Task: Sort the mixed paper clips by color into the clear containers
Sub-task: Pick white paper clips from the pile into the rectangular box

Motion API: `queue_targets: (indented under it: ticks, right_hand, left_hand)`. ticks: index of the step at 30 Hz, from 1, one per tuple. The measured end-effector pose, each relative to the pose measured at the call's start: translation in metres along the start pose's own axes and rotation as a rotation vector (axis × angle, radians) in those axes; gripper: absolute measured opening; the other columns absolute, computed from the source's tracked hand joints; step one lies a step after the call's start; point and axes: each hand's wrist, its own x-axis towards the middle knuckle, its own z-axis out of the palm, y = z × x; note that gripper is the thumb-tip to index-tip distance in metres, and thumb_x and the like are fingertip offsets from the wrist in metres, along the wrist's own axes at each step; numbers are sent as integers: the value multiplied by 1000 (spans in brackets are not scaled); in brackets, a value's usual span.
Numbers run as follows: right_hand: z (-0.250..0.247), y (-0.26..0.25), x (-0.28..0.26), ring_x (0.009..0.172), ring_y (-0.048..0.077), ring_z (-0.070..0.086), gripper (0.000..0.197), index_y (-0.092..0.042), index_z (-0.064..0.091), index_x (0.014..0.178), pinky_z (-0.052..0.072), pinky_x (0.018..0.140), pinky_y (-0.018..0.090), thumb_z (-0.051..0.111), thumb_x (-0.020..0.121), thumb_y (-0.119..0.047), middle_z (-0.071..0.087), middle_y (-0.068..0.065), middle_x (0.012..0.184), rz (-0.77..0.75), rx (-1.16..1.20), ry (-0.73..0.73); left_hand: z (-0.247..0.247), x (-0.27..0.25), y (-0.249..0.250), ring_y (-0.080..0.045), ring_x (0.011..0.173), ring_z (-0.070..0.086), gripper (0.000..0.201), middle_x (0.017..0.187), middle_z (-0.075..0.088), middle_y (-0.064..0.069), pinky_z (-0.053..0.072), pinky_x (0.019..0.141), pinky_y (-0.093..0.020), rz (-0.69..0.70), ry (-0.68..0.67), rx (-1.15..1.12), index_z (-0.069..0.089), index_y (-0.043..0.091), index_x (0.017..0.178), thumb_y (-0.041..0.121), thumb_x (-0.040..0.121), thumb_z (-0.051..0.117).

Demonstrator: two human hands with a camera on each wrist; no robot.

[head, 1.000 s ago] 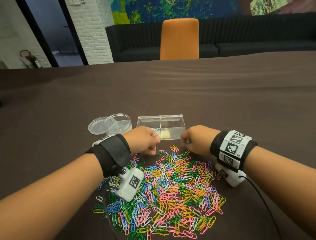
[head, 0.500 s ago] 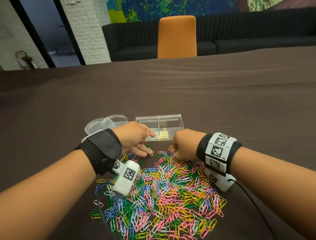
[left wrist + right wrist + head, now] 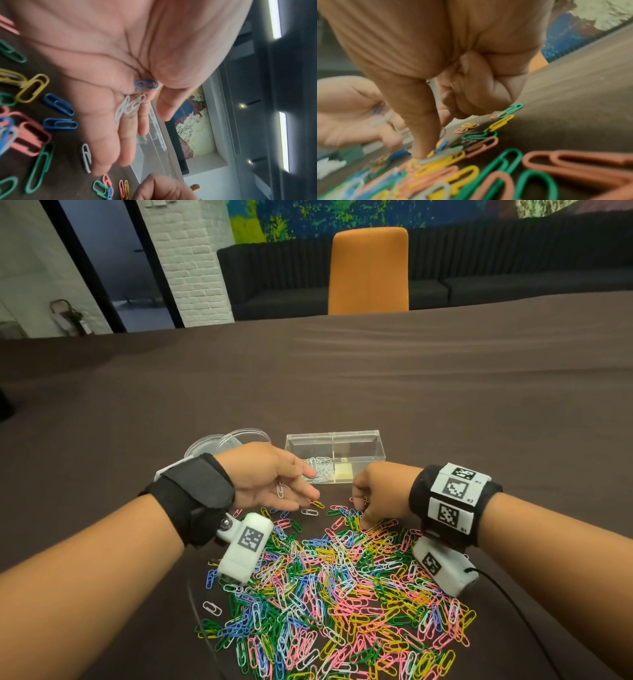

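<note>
A heap of mixed paper clips (image 3: 342,587) in pink, yellow, green, blue and white lies on the dark tablecloth. Behind it stands a clear two-compartment box (image 3: 334,436), with white clips (image 3: 320,470) in its left half and a yellow patch (image 3: 342,472) in its right half. My left hand (image 3: 301,487) hovers in front of the box, fingers fairly straight. White clips (image 3: 130,105) lie on those fingers and a blue clip (image 3: 145,83) sits at the thumb's base. My right hand (image 3: 363,515) is curled at the heap's far edge, its thumb (image 3: 419,135) pressing down on a pale clip (image 3: 436,158).
Two clear round dishes (image 3: 219,441) sit left of the box, partly behind my left hand. An orange chair (image 3: 368,268) stands at the table's far edge, with a dark sofa behind it. A black cable (image 3: 513,604) runs from my right wrist camera.
Both hands have drawn back from the box toward the heap. The left hand has uncurled so its fingers lie straight with clips on them. The right thumb has come down onto the heap.
</note>
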Motion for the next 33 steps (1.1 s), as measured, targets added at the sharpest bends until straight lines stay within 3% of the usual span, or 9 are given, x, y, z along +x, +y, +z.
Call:
queue_targets:
  ticks: [5,8,11,14,17,22,25,29,33]
  right_hand:
    - [-8,15,-6,65,3,57,16,-18,69,82,46,72,25,83,76,-23,63,-14,64,-10,270,-54]
    - [-11,29,-9,54,7,54,15,-13,68,78,46,61,22,83,75,-13,64,-4,65,-40,562,-90]
    - [-13,40,-10,42,7,42,18,-11,63,74,33,39,17,78,76,-1,56,2,61,-12,836,-135]
    - [-19,42,-5,45,9,35,23,-14,59,71,29,40,18,77,71,0,46,14,76,9,1010,-132]
    - [-35,26,4,48,10,35,16,-13,61,78,28,42,19,70,72,-2,47,19,85,-14,1001,-32]
    - [-57,-20,42,49,14,42,18,-11,63,82,39,48,23,55,86,5,52,9,69,5,846,206]
    - [-62,-39,59,63,19,52,21,-9,59,82,48,64,29,48,90,7,54,14,78,21,890,204]
    - [-70,-43,66,90,21,62,22,-13,66,93,50,79,36,50,91,2,69,13,103,25,819,155]
    - [-71,-35,64,93,18,60,36,-15,69,99,48,77,35,46,83,8,71,5,109,-1,841,172]
  left_hand:
    - [-8,3,-13,-49,106,65,47,115,65,-33,61,75,-40,-86,-137,-326,58,1,115,43,100,47]
    - [-13,7,-17,-48,107,64,54,120,62,-35,59,81,-42,-77,-174,-376,56,0,118,49,99,44]
    - [-13,4,-17,-39,98,70,35,117,64,-32,59,78,-37,-52,-195,-359,59,1,115,31,99,47]
    - [-11,3,-8,-22,71,67,26,104,68,-25,57,57,-27,26,-182,-309,61,2,107,8,82,55]
    - [-9,8,10,-13,56,44,21,82,61,-12,36,44,-20,161,-10,-284,58,8,94,-1,78,49]
    - [4,21,40,-18,79,55,21,97,67,-12,40,73,-33,344,221,-206,63,13,99,14,92,43]
    - [7,19,40,-19,86,57,28,93,64,-7,39,81,-36,344,155,-191,65,13,105,17,92,40]
    - [-7,18,35,-19,105,63,26,111,67,-7,45,102,-42,434,376,-87,67,18,102,9,87,47]
    - [-22,16,26,-27,100,68,24,102,71,-12,55,91,-44,471,526,193,68,18,95,4,88,50]
